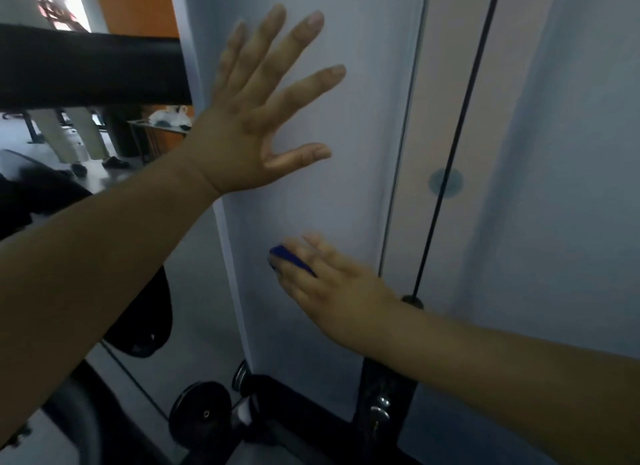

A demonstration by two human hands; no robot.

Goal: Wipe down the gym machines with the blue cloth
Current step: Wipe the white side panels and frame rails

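free: bare white panel (311, 205) between left hand (256, 118) and right hand (332, 284) | right: black cable (462, 118) stands close | left: black padded bar (86, 66) | below: black frame (298, 405)

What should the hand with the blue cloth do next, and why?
Probably slide the blue cloth upward along the pale panel. The right hand presses it low on the panel, while the left hand is spread open higher up, so the stretch between them seems next to wipe.
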